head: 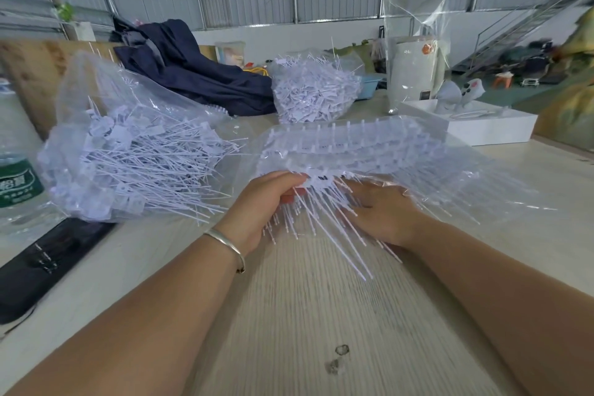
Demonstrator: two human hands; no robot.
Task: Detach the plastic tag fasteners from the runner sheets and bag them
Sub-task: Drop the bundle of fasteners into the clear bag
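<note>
Fasteners (324, 215), white, thin-stemmed, fanning from left fingers' (291, 185) pinch; right fingers (363, 193) seemingly flat beneath.

Head-worn wide-angle view — forward and down, close over the table (321, 315) — no second view.

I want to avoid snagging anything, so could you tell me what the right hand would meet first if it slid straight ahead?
Probably the stack of runner sheets directly beyond the right hand, whose fingers already lie among its stems; depth is hard to judge.
</note>
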